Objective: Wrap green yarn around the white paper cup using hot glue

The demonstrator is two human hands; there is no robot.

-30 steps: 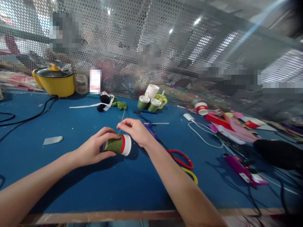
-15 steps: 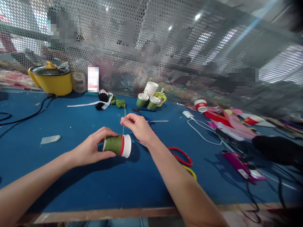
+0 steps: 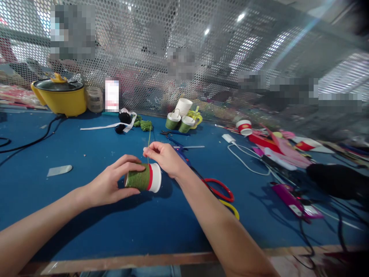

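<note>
Lying on its side, a paper cup (image 3: 155, 178) is wrapped in green yarn over most of its wall, with a red band and a white rim bare at the right end. My left hand (image 3: 115, 179) grips the wrapped part, thumb below and fingers over the top. Just above the cup, my right hand (image 3: 161, 156) pinches a strand of green yarn (image 3: 149, 135) between thumb and fingertips. That strand runs from a loose green yarn bundle (image 3: 146, 125) at the back down to the cup. Scissors with red and yellow handles (image 3: 220, 189) lie partly under my right forearm.
Two small green-wrapped cups (image 3: 173, 121) stand at the back beside a white cup (image 3: 183, 106). A yellow electric pot (image 3: 62, 100), a jar (image 3: 94, 99) and a lit phone (image 3: 112, 95) line the mesh panel. Rightward lie a white cable (image 3: 245, 165) and a purple power strip (image 3: 291, 202).
My right hand has moved slightly left and down with the yarn. The fingers of my left hand have shifted on the cup, which has turned a little, and the strand meets it slightly further left.
</note>
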